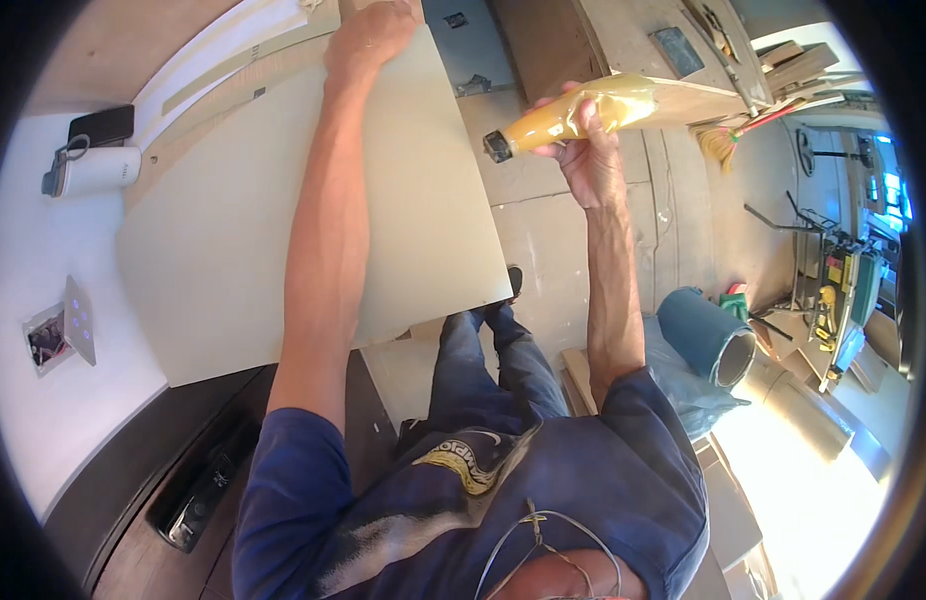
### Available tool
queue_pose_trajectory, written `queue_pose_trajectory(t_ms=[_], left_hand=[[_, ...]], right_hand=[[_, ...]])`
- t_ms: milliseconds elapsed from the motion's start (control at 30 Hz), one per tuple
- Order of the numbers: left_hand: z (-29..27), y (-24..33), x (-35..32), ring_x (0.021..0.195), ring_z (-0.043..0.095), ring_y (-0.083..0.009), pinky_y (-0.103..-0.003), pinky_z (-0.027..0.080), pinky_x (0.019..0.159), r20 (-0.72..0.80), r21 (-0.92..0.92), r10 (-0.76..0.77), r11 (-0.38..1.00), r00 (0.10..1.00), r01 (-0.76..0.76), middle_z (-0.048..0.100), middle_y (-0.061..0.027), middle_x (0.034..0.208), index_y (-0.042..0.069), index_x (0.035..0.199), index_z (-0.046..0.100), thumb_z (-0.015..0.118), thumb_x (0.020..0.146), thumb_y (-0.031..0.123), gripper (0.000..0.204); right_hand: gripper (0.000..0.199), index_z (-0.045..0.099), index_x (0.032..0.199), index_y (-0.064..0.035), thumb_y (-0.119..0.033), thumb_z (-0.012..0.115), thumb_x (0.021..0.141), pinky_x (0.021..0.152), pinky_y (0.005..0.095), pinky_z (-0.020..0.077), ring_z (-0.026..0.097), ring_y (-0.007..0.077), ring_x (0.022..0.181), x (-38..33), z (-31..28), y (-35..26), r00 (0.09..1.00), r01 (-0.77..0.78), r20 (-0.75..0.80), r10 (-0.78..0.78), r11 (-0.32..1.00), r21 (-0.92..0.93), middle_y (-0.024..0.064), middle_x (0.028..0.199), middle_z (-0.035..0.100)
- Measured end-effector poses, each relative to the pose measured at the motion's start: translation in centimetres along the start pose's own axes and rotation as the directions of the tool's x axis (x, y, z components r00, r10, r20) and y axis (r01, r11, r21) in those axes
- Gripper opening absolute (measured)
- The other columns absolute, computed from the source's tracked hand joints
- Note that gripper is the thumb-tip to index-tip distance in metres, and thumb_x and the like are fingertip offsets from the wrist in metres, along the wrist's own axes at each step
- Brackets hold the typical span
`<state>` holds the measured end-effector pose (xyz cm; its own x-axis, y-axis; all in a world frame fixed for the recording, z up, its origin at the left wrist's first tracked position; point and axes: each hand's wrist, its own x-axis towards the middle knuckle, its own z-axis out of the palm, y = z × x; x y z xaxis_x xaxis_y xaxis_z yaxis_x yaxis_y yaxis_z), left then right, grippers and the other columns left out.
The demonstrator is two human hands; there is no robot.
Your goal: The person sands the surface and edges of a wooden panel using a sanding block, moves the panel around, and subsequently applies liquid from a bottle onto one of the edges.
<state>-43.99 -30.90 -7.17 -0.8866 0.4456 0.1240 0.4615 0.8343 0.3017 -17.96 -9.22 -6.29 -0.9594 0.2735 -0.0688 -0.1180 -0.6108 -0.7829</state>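
My right hand point(589, 150) is raised over the right side, its fingers and thumb wrapped round a yellow, see-through plastic squeeze bottle point(555, 122). The bottle lies tilted, its black cap pointing left and slightly down, and its wide end looks crumpled. My left arm reaches straight across a large pale board point(423, 190). At the board's far edge my left hand point(375, 38) is closed, knuckles up. Its fingertips are hidden, so I cannot make out what they hold, if anything.
At left stand a white flask point(98, 170) and a black phone-like device point(103, 124). A switch plate point(80, 320) hangs off its wall box. To the right are a blue bucket point(695, 325) on its side, a broom point(721, 143) and tools. Wooden cabinetry point(643, 45) stands beyond.
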Motion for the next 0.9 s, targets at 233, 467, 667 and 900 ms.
queue_pose_trajectory(t_ms=[233, 467, 667, 900], left_hand=[[-3.4, 4.3, -1.1, 0.113, 0.066, -0.0423, -0.051, 0.049, 0.095, 0.113, -0.045, -0.21, 0.975, 0.971, 0.217, 0.069, -0.0279, 0.115, -0.002, 0.103, 0.071, 0.042, 0.098, 0.032, 0.044], [-3.2, 3.6, -0.4, 0.104, 0.069, -0.035, -0.044, 0.049, 0.094, 0.22, -0.161, -0.298, 0.928, 0.929, 0.336, 0.074, -0.0159, 0.111, 0.008, 0.107, 0.074, 0.038, 0.101, 0.04, 0.048], [-3.4, 5.4, -0.7, 0.086, 0.064, -0.0257, -0.04, 0.047, 0.085, 0.229, -0.196, -0.31, 0.914, 0.923, 0.356, 0.071, -0.0098, 0.09, 0.006, 0.093, 0.071, 0.037, 0.104, 0.042, 0.051], [-4.0, 6.5, -1.2, 0.081, 0.062, -0.0224, -0.038, 0.047, 0.081, 0.247, -0.209, -0.34, 0.896, 0.907, 0.393, 0.069, -0.0069, 0.083, 0.005, 0.09, 0.071, 0.036, 0.105, 0.042, 0.053]], right_hand=[[0.054, 0.049, 0.137, -0.002, -0.04, 0.064, 0.101, 0.074, 0.0418, 0.0685, 0.071, 0.035, 0.108, -0.6, -1.5, 3.3, 1.0, -0.01, -0.027, 0.012, 0.999, 0.042, 0.0226, 0.117, 0.067], [0.059, 0.041, 0.142, -0.0012, -0.038, 0.062, 0.101, 0.072, 0.0433, 0.0658, 0.071, 0.0397, 0.108, -5.8, -1.9, 2.9, 0.999, -0.001, -0.04, 0.002, 1.0, 0.026, 0.0228, 0.118, 0.066], [0.061, 0.045, 0.138, 0.0067, -0.031, 0.07, 0.097, 0.071, 0.0408, 0.0662, 0.071, 0.0332, 0.105, -0.7, 0.0, 2.6, 0.991, 0.12, -0.069, -0.112, 0.984, 0.13, 0.0251, 0.116, 0.068], [0.064, 0.046, 0.136, 0.0069, -0.034, 0.073, 0.095, 0.073, 0.0415, 0.0663, 0.072, 0.0345, 0.103, -4.6, -1.2, 2.5, 0.996, 0.053, -0.079, -0.042, 0.988, 0.143, 0.0261, 0.113, 0.069]])
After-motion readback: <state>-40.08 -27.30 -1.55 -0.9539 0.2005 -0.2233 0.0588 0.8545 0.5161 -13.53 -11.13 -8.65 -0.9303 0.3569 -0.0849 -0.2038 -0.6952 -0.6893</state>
